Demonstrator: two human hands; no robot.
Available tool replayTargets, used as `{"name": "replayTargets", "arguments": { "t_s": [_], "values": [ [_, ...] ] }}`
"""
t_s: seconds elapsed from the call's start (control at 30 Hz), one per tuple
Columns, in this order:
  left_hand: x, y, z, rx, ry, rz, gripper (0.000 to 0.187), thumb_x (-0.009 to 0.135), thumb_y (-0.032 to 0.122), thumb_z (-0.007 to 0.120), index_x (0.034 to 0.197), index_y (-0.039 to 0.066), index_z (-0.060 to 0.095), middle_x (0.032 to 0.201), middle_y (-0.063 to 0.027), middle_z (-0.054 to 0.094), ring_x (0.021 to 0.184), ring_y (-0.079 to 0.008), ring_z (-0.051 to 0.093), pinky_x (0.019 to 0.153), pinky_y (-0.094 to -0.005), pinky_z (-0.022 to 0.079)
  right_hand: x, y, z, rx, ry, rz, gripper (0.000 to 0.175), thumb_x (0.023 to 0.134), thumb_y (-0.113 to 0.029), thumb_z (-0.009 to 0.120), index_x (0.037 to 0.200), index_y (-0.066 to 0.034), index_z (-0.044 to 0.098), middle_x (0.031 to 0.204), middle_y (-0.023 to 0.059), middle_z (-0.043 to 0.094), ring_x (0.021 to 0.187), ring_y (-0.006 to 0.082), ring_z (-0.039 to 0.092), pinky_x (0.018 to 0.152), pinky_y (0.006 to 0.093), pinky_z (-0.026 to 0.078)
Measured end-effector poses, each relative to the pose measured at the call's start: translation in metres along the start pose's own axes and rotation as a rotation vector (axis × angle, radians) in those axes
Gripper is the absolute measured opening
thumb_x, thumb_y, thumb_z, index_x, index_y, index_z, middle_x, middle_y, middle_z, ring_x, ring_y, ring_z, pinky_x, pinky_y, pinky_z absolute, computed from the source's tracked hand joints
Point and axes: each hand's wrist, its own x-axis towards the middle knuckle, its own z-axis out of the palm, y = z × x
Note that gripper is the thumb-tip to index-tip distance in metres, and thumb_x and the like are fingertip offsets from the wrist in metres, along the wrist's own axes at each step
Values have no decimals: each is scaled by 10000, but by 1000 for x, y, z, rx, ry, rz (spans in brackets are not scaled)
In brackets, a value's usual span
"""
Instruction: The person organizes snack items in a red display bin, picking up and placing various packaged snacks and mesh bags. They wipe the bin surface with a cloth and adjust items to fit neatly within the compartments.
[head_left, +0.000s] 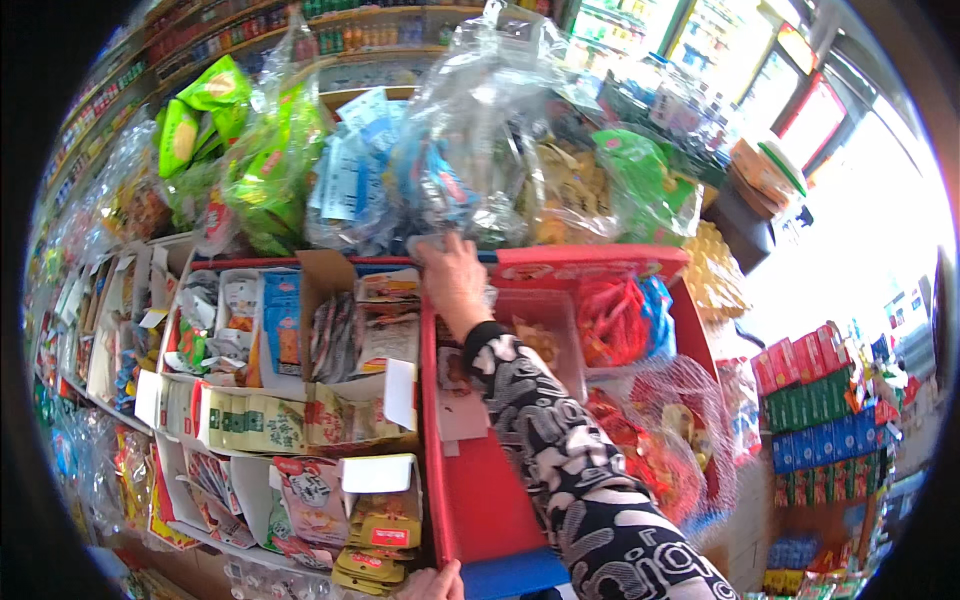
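Note:
My right hand (454, 277) reaches across a red display bin (487, 480) to its back edge, its fingers at a clear plastic bag (469, 127) of packets; whether they grip the film cannot be told. My left hand (435, 583), partly cut off at the bottom, has its fingertips on the bin's near left corner. In the bin are a clear plastic tub (536, 300), red mesh packaging (611, 322) and a bubble-wrapped bundle (675, 442). White boxes of snack packets stand to the left, among them yellow packets (386, 525) beside my left hand.
Plastic bags of green packets (277, 180) and blue packets (352, 180) line the back. A raised red cardboard flap (592, 262) edges the bin. Upright white box flaps (400, 394) stick up at the left. Stacked colourful boxes (814, 397) stand at the right.

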Motion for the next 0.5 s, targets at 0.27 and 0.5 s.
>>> {"name": "replayTargets", "arguments": {
  "t_s": [0.27, 0.5],
  "values": [
    [3, -1, -1, 18, -2, 35, 205, 717, 47, 606, 913, 62, 665, 631, -99, 521, 550, -277, 548, 500, -371, 438, -41, 8, -115, 382, -370, -27, 234, 764, -146, 623, 967, -206, 720, 897, 107, 578, 848, 328, 608, 755, 404, 491],
    [6, 0, 2, 52, -35, 61, 203, 730, 44, 591, 921, 50, 661, 652, -112, 536, 570, -289, 557, 519, -378, 444, 8, 79, -142, 28, -249, -408, 344, 702, -76, 597, 963, -263, 719, 1113, 41, 551, 1003, 273, 505, 832, 399, 439]
  ]
}}
